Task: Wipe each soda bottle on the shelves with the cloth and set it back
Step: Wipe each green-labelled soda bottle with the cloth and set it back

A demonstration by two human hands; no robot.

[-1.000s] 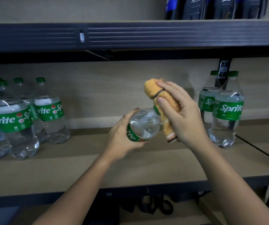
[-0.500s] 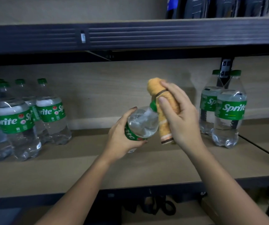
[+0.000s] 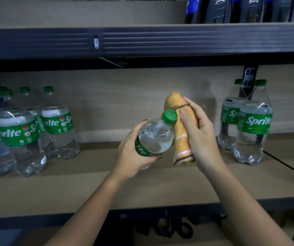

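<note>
We hold the Sprite bottle (image 3: 154, 137) in our left hand (image 3: 133, 155) above the shelf (image 3: 89, 189), its long axis tilted — cap up and rightward; our right hand (image 3: 198, 132) grips the rolled cloth (image 3: 180, 128) just beside the cap — the nearer hand for wiping.

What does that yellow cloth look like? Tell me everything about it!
The cloth is a soft-looking orange-yellow towel, rolled up long, with pale and dark stripes near its bottom end. It stands nearly upright above the shelf. The right hand grips it, and it sits right beside the held bottle's green cap.
</note>
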